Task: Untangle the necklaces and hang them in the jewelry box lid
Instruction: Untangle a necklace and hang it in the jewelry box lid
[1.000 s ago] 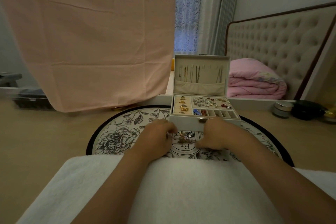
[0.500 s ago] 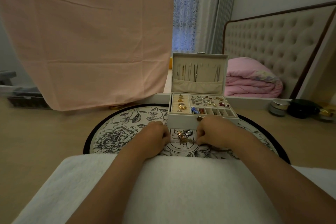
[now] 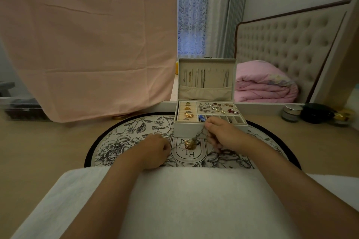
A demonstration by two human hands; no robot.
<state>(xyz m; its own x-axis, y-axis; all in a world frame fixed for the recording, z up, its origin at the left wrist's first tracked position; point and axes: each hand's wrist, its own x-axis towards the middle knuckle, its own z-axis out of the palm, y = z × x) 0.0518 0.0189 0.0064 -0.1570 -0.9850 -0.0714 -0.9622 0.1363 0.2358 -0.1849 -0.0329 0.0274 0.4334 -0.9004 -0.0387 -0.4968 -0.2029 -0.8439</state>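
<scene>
A tangled clump of necklaces (image 3: 191, 142), gold and silver, hangs just above the round floral mat (image 3: 124, 134). My right hand (image 3: 223, 134) pinches a chain of it and holds it up in front of the jewelry box (image 3: 210, 129). My left hand (image 3: 155, 150) is curled on the mat to the left and pinches a thin chain end that runs to the clump. The open box lid (image 3: 206, 64) stands upright behind, with several necklaces (image 3: 196, 78) hanging inside it above a fabric pocket.
The box tray holds rings and earrings (image 3: 215, 107). A white towel (image 3: 184, 203) lies across my lap below my forearms. Small jars (image 3: 291, 112) and a dark case (image 3: 316, 112) stand at the right. A pink sheet (image 3: 87, 44) hangs at the left; a folded pink quilt (image 3: 266, 85) lies behind.
My right hand rose and moved toward the box, lifting the tangled clump off the mat. My left hand drew back to the left, stretching a chain between the hands.
</scene>
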